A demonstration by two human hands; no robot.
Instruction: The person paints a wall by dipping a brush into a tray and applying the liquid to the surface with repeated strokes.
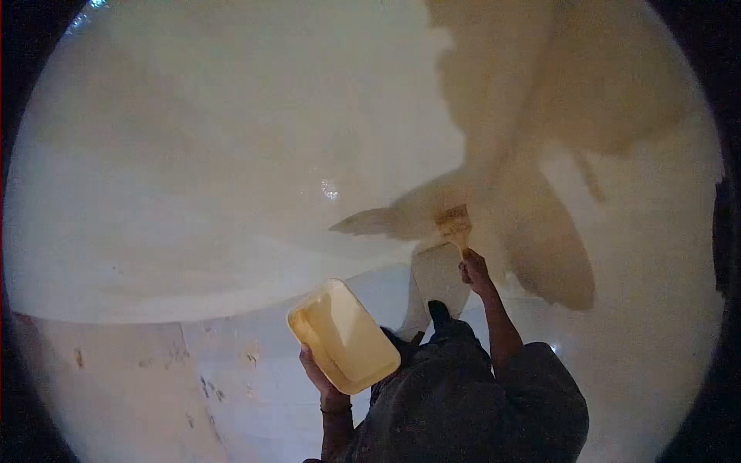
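In my right hand point(475, 270) is a wide paintbrush point(454, 222), gripped by its pale handle with the brown bristles pointing up and away. The bristles overlap the pale, glossy curved surface point(255, 177); whether they touch it I cannot tell. My left hand point(314, 373) holds a cream-coloured rectangular tub point(355, 336) by its left side, tilted, with its open top facing me. A tan, liquid-looking film shows along the tub's left inner side. The left thumb lies at the rim, while the other fingers are hidden behind the tub.
A pale floor sheet point(147, 370) with dark smudges and scuffs lies at lower left, along the curved surface's edge. My dark-shod foot point(438, 310) stands near a flat tan panel point(436, 274). Large brown shadows point(540, 239) fall across the surface on the right.
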